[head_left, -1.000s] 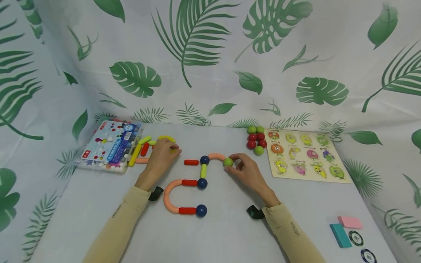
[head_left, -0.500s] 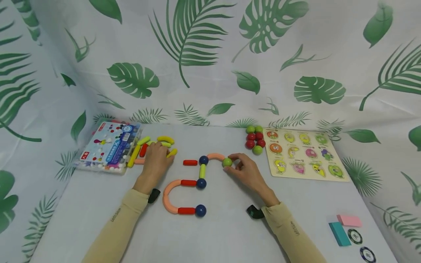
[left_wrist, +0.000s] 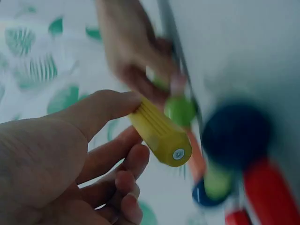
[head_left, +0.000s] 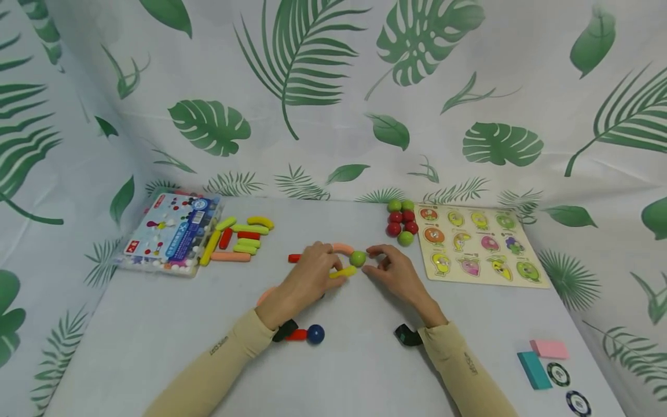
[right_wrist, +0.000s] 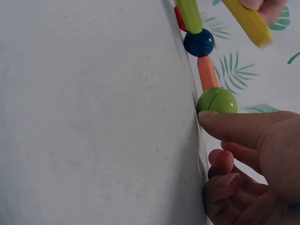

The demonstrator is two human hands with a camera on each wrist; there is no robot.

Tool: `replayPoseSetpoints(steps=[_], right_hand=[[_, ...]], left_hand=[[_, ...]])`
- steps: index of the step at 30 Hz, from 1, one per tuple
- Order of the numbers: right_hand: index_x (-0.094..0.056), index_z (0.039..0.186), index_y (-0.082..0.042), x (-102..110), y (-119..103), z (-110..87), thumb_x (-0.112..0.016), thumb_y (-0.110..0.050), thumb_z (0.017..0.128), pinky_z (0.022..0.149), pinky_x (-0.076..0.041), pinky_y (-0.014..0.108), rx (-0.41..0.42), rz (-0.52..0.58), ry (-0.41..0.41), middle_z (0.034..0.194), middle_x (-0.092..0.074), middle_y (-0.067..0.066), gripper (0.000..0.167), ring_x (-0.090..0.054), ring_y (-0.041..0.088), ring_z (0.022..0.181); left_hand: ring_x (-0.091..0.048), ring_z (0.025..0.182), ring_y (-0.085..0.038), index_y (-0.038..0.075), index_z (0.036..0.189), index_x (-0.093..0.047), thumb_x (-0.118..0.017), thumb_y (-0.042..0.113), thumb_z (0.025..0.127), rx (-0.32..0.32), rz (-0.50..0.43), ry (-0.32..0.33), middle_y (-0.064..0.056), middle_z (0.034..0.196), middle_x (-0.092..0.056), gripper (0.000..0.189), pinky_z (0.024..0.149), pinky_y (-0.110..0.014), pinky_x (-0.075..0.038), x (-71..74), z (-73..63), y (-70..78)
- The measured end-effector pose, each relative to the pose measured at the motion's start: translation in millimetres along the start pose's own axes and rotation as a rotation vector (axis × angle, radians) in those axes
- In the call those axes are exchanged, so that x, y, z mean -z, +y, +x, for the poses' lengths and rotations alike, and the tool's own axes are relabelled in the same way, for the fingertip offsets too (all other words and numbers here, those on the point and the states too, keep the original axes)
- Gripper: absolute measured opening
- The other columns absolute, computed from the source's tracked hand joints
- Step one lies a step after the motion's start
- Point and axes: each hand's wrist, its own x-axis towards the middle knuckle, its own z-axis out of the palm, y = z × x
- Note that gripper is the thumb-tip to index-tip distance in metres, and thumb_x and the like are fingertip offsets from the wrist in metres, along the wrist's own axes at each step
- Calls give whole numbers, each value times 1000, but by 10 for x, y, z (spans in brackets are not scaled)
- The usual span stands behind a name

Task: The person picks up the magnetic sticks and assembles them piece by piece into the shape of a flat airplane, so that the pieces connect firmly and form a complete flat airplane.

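Observation:
A yellow magnetic rod [left_wrist: 161,133] is pinched between the thumb and fingers of my left hand [head_left: 304,278]. Its metal-tipped end faces the camera in the left wrist view; in the head view, its far end is close to a green ball [head_left: 357,258]. My right hand [head_left: 398,281] is just right of that ball, its thumb tip right at the ball's edge in the right wrist view. An orange curved rod [head_left: 342,248] runs from the green ball to a navy ball [right_wrist: 199,43], where a lime rod [right_wrist: 190,16] joins. My left hand hides much of the assembly.
A navy ball [head_left: 315,334] ends a red rod nearer me. Loose coloured rods [head_left: 250,228] lie beside a plastic box [head_left: 167,231] at left. Red and green balls [head_left: 401,223] sit before a fruit picture board [head_left: 476,246]. Blocks [head_left: 534,370] and round chips [head_left: 559,375] lie at right.
My left hand has picked up the yellow rod from the loose pile and carried it right to the green ball. My right fingers have eased slightly off the ball.

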Motion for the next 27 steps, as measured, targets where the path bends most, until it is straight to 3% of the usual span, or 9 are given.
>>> replayPoseSetpoints(steps=[4,9,14,20,27], right_hand=[[-64,127,-11,-9,10,-5,-80,-22,89,69,-47,23,-1,-2,1,115,-68,7,43,-57,15,77],[-64,128,-12,3,-5,-6,-78,-23,91,72,-48,24,-11,-13,-3,117,-67,6,41,-57,16,81],[-64,128,-11,24,-11,-15,-78,-21,91,72,-47,24,-8,-14,10,117,-67,6,41,-57,17,81],[-64,127,-13,24,-4,-26,-77,-22,92,72,-47,24,-18,-3,21,116,-67,5,39,-57,17,82],[-68,117,-15,78,-66,-109,-76,-23,93,63,-49,23,-3,14,73,107,-69,2,27,-58,17,80]], left_hand=[[-57,97,-19,11,93,-80,-81,31,88,-65,78,-121,-1,100,-70,21,85,-34,-47,-206,59,222],[-51,88,-15,13,92,-80,-80,35,88,-75,178,-273,2,92,-66,22,76,-27,-39,-369,78,345],[-48,85,-13,15,88,-79,-80,36,88,-62,203,-325,4,88,-63,22,73,-26,-34,-431,72,348],[-51,93,-15,13,97,-80,-80,38,88,-34,89,-316,2,97,-66,27,82,-29,-40,-279,15,274],[-50,88,-18,6,101,-79,-83,29,85,40,-91,-122,-7,96,-67,29,79,-33,-42,109,-237,-206]])
